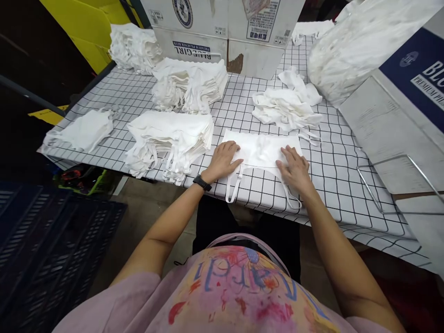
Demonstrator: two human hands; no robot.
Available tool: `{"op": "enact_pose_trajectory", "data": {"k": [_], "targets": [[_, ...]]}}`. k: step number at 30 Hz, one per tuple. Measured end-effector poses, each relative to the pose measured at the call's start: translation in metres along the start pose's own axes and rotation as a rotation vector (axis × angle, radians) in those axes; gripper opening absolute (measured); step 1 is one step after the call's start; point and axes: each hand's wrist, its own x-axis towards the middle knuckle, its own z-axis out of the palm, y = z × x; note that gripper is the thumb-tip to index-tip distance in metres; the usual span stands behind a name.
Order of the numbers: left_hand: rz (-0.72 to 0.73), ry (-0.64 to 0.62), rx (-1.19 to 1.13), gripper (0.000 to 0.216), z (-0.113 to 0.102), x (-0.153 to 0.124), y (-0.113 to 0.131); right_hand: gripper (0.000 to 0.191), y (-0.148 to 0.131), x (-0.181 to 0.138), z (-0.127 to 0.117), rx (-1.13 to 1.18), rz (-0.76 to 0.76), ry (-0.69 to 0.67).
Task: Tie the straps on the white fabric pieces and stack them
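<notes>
A white strappy bra top (260,150) lies flat on the checked tablecloth, its thin straps hanging toward the table's front edge. My left hand (225,159) rests on its left end, fingers stretched out and thumb apart. On the right end lies my right hand (294,167), its fingers spread on the cloth. Left of my left hand stands a neat stack of similar white tops (173,129), straps dangling at the front. Beyond the flat piece is a loose, crumpled heap of white tops (286,104).
Another white stack (194,81) and a bunched pile (133,48) stand farther back. A single white piece (83,129) lies at the left. A cardboard box (222,32) blocks the back; a second box (391,125), a wire frame (374,189) and a full plastic bag (350,51) crowd the right.
</notes>
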Motion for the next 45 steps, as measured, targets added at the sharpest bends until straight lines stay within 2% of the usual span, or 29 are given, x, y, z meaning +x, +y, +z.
{"op": "enact_pose_trajectory", "data": {"k": [3,7,18,25,30,33,38,41,45], "targets": [[-0.022,0.016,-0.047,0.035,0.0,0.001,-0.002,0.051,0.014,0.001,-0.008,0.09,-0.009,0.06],[-0.05,0.048,-0.035,0.039,0.007,0.0,0.002,0.049,0.02,-0.002,-0.011,0.091,-0.008,0.097],[-0.131,0.043,-0.013,0.034,0.008,-0.003,0.014,0.058,-0.001,-0.006,-0.007,-0.002,0.131,0.021],[-0.141,0.089,0.018,0.037,0.011,-0.008,0.016,0.055,-0.006,-0.011,-0.008,-0.007,0.117,0.032],[-0.165,0.177,0.068,0.031,0.006,0.013,0.004,0.057,-0.008,-0.008,-0.007,-0.069,0.119,0.017],[-0.166,0.179,0.085,0.035,-0.001,0.038,-0.007,0.058,0.001,0.008,-0.017,-0.027,0.123,0.047],[-0.192,0.065,0.111,0.038,-0.011,0.071,-0.02,0.03,0.03,0.06,-0.03,0.097,0.159,0.33],[-0.201,0.019,0.135,0.028,-0.014,0.079,-0.024,0.02,0.04,0.089,-0.027,0.097,0.164,0.312],[-0.219,0.024,0.124,0.02,-0.019,0.08,-0.03,0.017,0.047,0.113,-0.024,0.055,0.109,0.19]]}}
